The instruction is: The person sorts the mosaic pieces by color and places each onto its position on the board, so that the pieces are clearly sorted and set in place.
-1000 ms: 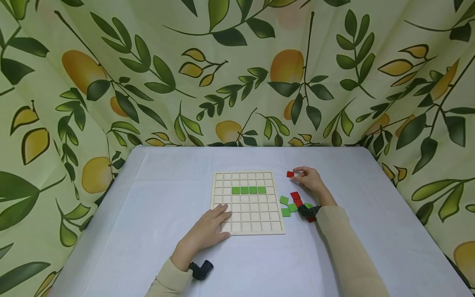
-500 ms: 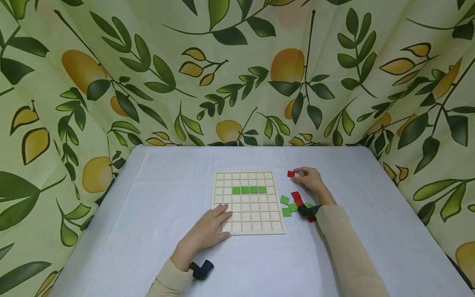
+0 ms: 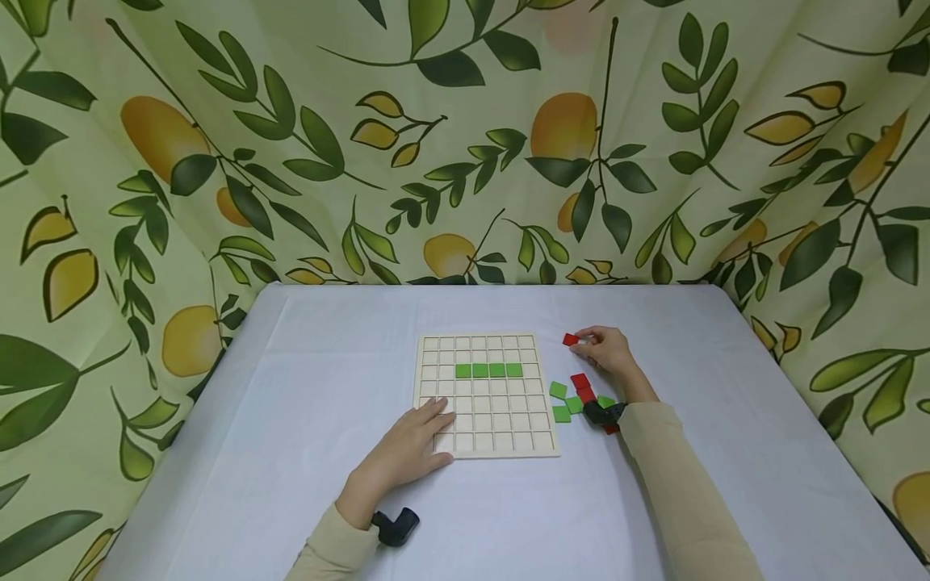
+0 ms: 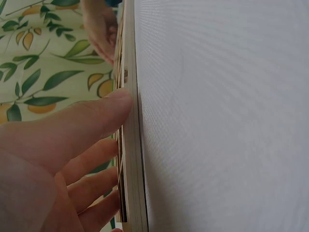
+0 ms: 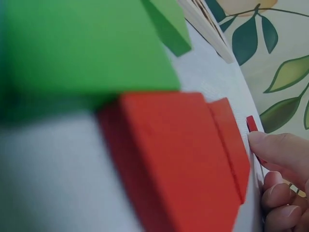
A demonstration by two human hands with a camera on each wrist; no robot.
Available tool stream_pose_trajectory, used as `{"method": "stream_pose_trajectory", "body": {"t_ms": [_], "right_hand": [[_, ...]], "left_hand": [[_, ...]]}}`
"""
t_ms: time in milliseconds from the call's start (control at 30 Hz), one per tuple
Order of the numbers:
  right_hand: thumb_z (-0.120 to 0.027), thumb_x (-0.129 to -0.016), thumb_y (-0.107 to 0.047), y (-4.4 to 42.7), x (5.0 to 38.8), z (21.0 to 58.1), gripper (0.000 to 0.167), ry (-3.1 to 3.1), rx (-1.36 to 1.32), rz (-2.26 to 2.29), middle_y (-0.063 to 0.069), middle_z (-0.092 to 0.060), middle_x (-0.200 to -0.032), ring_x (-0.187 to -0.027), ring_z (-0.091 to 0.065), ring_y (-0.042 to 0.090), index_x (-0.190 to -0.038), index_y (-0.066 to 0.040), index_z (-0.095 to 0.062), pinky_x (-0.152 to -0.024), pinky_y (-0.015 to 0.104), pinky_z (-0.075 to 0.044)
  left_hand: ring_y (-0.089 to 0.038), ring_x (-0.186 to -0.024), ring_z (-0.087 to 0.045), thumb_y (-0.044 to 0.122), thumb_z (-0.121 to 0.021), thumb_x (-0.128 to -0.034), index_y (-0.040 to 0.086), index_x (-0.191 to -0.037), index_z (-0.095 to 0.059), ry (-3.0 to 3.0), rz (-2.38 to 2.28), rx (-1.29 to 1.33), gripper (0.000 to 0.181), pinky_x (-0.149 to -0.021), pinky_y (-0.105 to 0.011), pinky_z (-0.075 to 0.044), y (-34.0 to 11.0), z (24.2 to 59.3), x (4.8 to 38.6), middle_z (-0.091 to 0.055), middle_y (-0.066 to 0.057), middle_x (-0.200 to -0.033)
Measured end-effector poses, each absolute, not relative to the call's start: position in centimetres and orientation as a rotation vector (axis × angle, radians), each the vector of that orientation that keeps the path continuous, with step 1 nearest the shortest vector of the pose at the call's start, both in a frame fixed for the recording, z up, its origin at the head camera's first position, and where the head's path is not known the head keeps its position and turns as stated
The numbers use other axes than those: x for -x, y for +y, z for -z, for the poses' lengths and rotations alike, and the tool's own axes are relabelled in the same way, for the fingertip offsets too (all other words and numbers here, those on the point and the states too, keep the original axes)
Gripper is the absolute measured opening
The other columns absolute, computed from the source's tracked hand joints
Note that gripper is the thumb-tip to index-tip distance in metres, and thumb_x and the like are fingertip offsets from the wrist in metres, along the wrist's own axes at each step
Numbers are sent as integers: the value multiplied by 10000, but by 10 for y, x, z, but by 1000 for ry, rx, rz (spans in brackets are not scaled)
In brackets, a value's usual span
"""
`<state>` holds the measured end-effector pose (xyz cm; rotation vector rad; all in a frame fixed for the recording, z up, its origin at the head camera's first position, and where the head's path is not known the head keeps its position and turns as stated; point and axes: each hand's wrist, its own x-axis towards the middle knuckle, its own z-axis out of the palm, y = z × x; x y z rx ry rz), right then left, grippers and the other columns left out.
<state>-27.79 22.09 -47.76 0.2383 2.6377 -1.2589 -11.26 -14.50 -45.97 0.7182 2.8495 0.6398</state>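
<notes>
Nothing has visibly moved since the earlier frame: your right grip pinches a red square tile toward the white-covered desk's far edge, near the pale wooden grid board's far right corner. Steady the board's near left corner with your outstretched left grip; hold the tile edgewise.

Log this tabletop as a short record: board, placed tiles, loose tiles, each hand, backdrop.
Board: pale grid board, on a white cloth
Placed tiles: four green tiles side by side, third row from the far edge
Loose tiles: green ones and red ones right of the board, some partly hidden by a dark wrist device; exact count unclear
Left hand: rests on the board's near left corner
Right hand: pinches a red tile, off the board
Backdrop: leaf-and-fruit patterned curtain
</notes>
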Motion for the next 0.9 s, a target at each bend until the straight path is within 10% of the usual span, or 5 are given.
{"method": "stream_pose_trajectory", "body": {"t_ms": [900], "right_hand": [[-690,-877,-208,210,267,469,410,2677,-109,1265,-20,-484,-692,-630,-464,132,-1227,-12,-606,-556,187,-396]], "left_hand": [[-347,-1438,-369,294,-700,-857,56,-1372,-523,2840,-644,-702,594,-1167,-519,-345,-144,458,111,-419,-148,-1525]]}}
